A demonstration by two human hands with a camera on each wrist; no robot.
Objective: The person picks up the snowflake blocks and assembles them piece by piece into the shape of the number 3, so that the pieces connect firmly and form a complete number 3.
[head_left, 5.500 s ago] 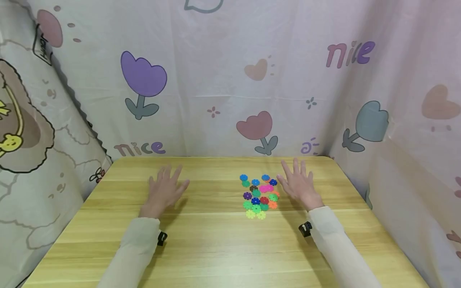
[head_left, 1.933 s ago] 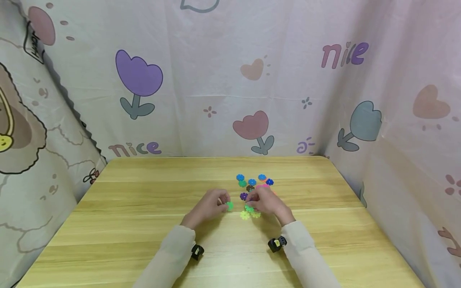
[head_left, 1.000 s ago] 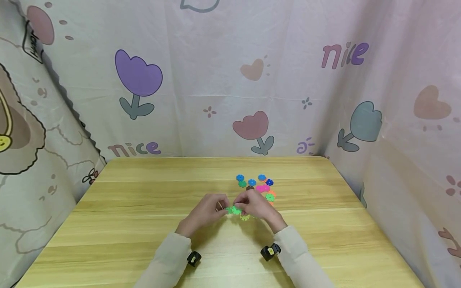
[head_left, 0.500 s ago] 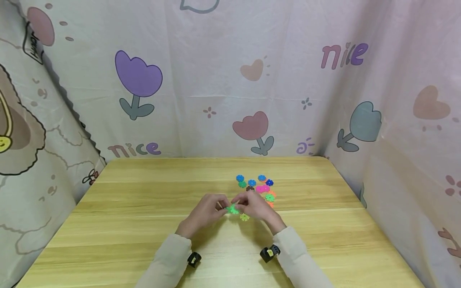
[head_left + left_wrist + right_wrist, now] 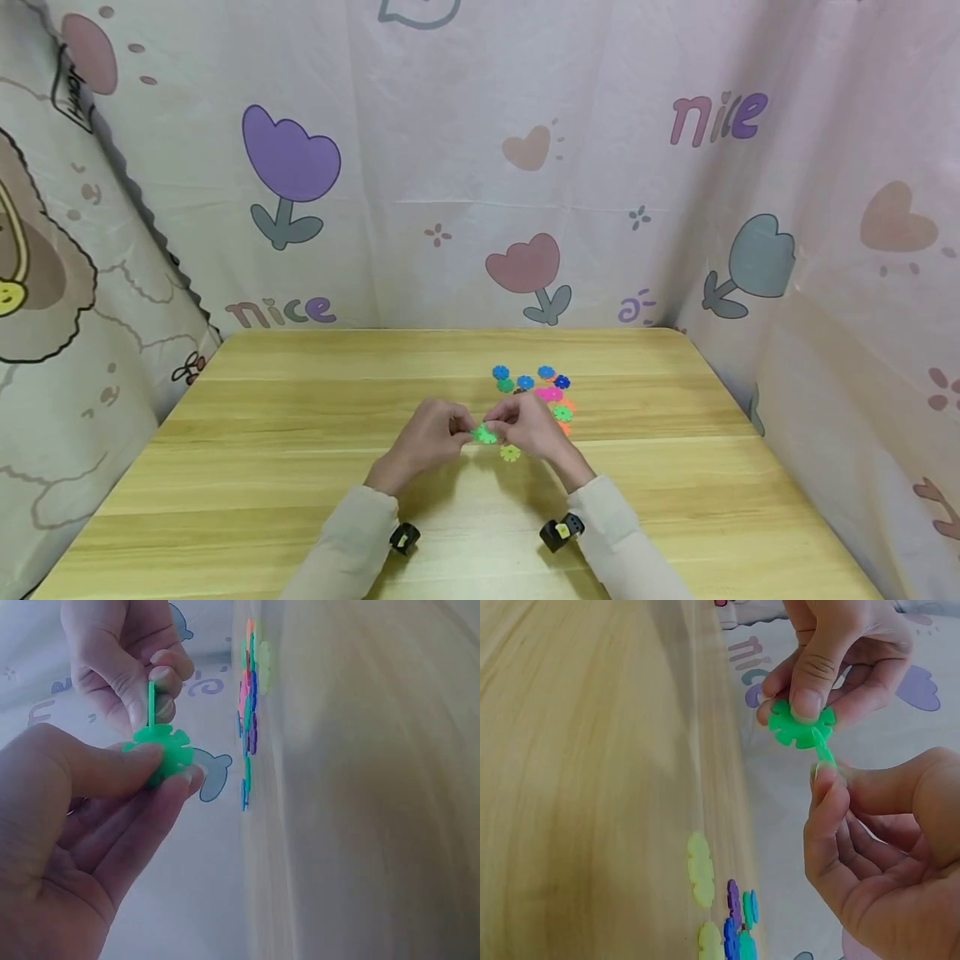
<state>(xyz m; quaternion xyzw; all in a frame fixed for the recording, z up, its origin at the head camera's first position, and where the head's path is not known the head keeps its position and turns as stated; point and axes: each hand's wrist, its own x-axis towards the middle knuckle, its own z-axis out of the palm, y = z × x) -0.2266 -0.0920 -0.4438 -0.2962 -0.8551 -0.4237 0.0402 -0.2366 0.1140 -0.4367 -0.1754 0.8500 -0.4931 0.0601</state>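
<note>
My left hand (image 5: 431,433) pinches a green snowflake disc (image 5: 171,754) between thumb and fingers, its notched face showing in the left wrist view. My right hand (image 5: 531,429) pinches a second green snowflake disc (image 5: 823,747) by its edge. The two discs meet at roughly right angles, the right one's rim at a notch of the left one; how deep they are slotted cannot be told. Both hands are close together above the table, left of the loose discs. A yellow disc (image 5: 510,452) lies just below the right hand, which hides part of the pile.
Loose discs lie flat on the wooden table (image 5: 300,400): a pink disc (image 5: 553,394), a green disc (image 5: 562,413), a dark blue disc (image 5: 562,382) and several others. A printed curtain (image 5: 420,167) hangs behind the table and along its sides.
Both hands lay spread apart at first. The left then held a green disc while the right picked another from the pile. The right moved left, and the two discs came together.
</note>
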